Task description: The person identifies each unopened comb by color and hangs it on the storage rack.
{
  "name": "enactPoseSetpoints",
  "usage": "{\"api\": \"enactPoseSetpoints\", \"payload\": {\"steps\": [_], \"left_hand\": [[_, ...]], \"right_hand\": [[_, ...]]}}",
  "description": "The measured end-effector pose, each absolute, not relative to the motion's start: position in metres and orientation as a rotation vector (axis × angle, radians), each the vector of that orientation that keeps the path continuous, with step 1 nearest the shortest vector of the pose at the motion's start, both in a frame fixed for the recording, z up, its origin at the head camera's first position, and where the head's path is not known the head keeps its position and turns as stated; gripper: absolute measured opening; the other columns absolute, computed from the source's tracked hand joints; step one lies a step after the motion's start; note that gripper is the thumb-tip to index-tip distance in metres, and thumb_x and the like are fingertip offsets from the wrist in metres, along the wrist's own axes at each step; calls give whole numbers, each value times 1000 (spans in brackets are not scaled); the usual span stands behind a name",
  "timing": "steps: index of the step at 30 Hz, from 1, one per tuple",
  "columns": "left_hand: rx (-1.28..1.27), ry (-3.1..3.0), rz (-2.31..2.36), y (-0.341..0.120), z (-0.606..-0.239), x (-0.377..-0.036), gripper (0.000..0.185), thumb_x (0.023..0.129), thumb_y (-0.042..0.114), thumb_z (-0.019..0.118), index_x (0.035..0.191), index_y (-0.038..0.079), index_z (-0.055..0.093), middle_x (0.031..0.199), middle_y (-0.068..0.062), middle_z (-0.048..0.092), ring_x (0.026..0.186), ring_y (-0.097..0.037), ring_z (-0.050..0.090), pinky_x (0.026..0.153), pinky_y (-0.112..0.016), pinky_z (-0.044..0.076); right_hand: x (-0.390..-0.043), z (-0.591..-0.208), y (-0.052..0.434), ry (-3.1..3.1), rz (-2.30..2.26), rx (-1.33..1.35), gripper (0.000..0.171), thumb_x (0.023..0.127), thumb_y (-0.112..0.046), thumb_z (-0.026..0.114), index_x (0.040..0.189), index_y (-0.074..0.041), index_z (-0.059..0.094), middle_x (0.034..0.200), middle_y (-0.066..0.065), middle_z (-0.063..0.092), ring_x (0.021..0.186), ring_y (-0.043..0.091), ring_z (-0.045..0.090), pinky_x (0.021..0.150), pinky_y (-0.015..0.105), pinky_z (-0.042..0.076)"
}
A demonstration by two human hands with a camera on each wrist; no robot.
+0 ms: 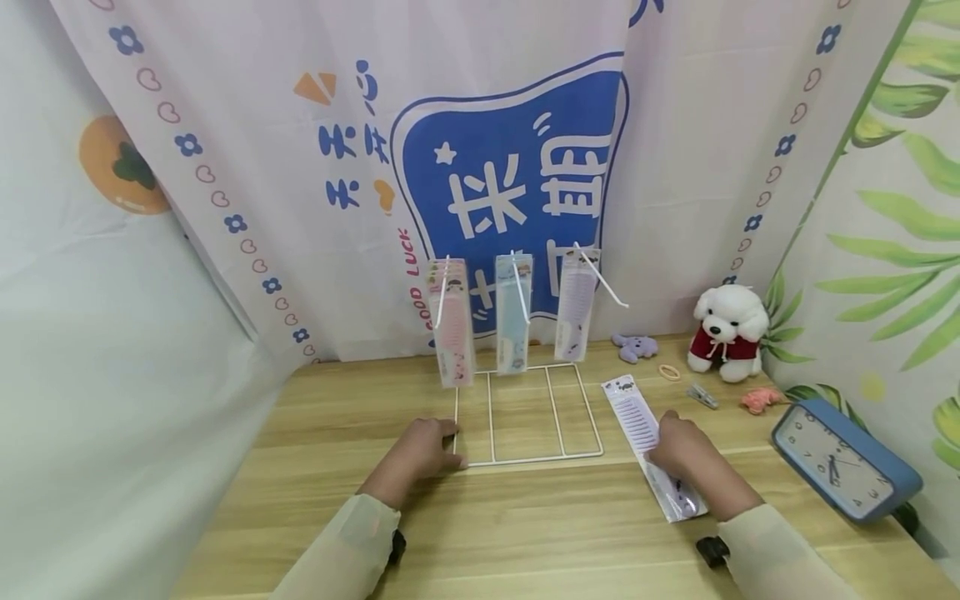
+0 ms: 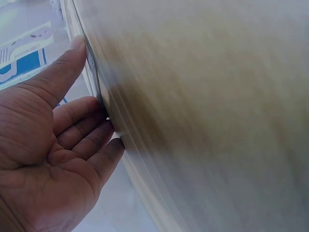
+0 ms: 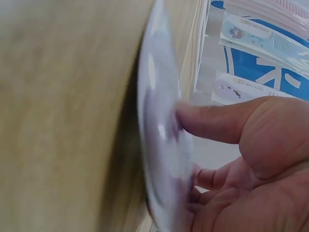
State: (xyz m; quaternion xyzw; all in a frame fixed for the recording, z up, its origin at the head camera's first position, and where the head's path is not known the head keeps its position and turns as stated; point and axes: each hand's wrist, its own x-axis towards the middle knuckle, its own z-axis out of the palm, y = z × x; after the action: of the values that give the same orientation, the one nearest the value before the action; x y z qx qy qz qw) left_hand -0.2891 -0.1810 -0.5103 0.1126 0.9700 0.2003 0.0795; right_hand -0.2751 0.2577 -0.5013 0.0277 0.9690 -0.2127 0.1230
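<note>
My right hand point(image 1: 677, 447) pinches a purple comb in a clear packet point(image 1: 635, 421) that lies slanted over the table. In the right wrist view, the thumb point(image 3: 217, 121) is at one edge of the packet and the other fingers curl at its lower part, partly hidden. My left hand point(image 1: 427, 450) rests by the front left corner of a white wire rack point(image 1: 525, 459), fingers loosely bent, fingertips at the tabletop. Packeted combs hang from the rack's hooks: pink ones point(image 1: 452, 333) at left, blue point(image 1: 513, 325) in the middle, purple point(image 1: 576, 312) at right.
Right of the rack lie a purple toy point(image 1: 634, 347), a tan ring point(image 1: 669, 372), a small clip point(image 1: 702, 396) and a coral-coloured piece point(image 1: 761, 400). A white plush dog point(image 1: 727, 333) sits behind them. A blue clock point(image 1: 843, 458) stands near the right edge. Printed curtain point(image 1: 300, 250) hangs behind.
</note>
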Motion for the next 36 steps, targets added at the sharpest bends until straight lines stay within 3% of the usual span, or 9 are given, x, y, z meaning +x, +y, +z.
{"api": "enactPoseSetpoints", "payload": {"steps": [6, 11, 18, 20, 25, 28, 31, 36], "left_hand": [[347, 2910, 600, -182, -512, -290, 64, 87, 31, 95, 141, 5, 71, 146, -21, 68, 139, -44, 62, 120, -57, 49], [349, 2911, 600, -182, -512, -289, 65, 87, 31, 95, 141, 4, 71, 147, -21, 68, 140, -43, 61, 120, -56, 49], [344, 2900, 620, -182, -510, -288, 65, 87, 31, 94, 142, 4, 70, 151, -20, 66, 143, -44, 59, 122, -57, 47], [349, 2899, 630, -182, -510, -289, 66, 87, 31, 94, 142, 3, 70, 153, -19, 65, 144, -44, 58, 122, -57, 46], [367, 2901, 620, -182, -511, -289, 66, 87, 32, 94, 142, 2, 70, 154, -16, 64, 145, -43, 58, 123, -56, 46], [365, 2903, 614, -182, -511, -290, 66, 88, 32, 94, 142, 3, 70, 154, -16, 64, 145, -43, 58, 123, -55, 46], [362, 2905, 604, -182, -510, -290, 66, 88, 32, 94, 142, 3, 70, 154, -16, 64, 145, -43, 57, 123, -56, 46], [347, 2903, 608, -182, -509, -289, 65, 88, 32, 93, 142, 3, 70, 155, -16, 63, 146, -44, 56, 124, -57, 45]], "right_hand": [[-272, -502, 265, 2953, -800, -36, 49, 103, -4, 56, 142, 22, 43, 125, 44, 56, 115, 55, 61, 100, 68, 53], [-271, -497, 273, 2957, -1022, -36, 43, 108, -6, 48, 143, 19, 46, 132, 42, 60, 120, 56, 62, 102, 67, 52], [-269, -487, 287, 2802, -1501, -32, 35, 112, -9, 54, 141, 10, 50, 127, 26, 60, 116, 30, 61, 88, 26, 54], [-268, -485, 290, 2723, -1628, -54, 34, 112, -10, 58, 140, 8, 50, 125, 20, 60, 113, 19, 62, 86, 21, 57], [-264, -480, 297, 2388, -1993, -161, 28, 110, -9, 64, 134, 1, 53, 120, 3, 60, 108, 2, 67, 90, 30, 66], [-262, -477, 300, 2178, -2168, -336, 21, 109, -2, 63, 129, -7, 59, 119, -2, 63, 111, 5, 71, 92, 32, 66], [-260, -475, 299, 2020, -2245, -518, 27, 108, 5, 59, 126, -14, 64, 120, -3, 66, 113, 9, 72, 93, 33, 66], [-261, -465, 291, 2034, -2193, -646, 27, 108, 7, 58, 126, -12, 65, 118, -2, 67, 112, 12, 74, 92, 34, 66]]}}
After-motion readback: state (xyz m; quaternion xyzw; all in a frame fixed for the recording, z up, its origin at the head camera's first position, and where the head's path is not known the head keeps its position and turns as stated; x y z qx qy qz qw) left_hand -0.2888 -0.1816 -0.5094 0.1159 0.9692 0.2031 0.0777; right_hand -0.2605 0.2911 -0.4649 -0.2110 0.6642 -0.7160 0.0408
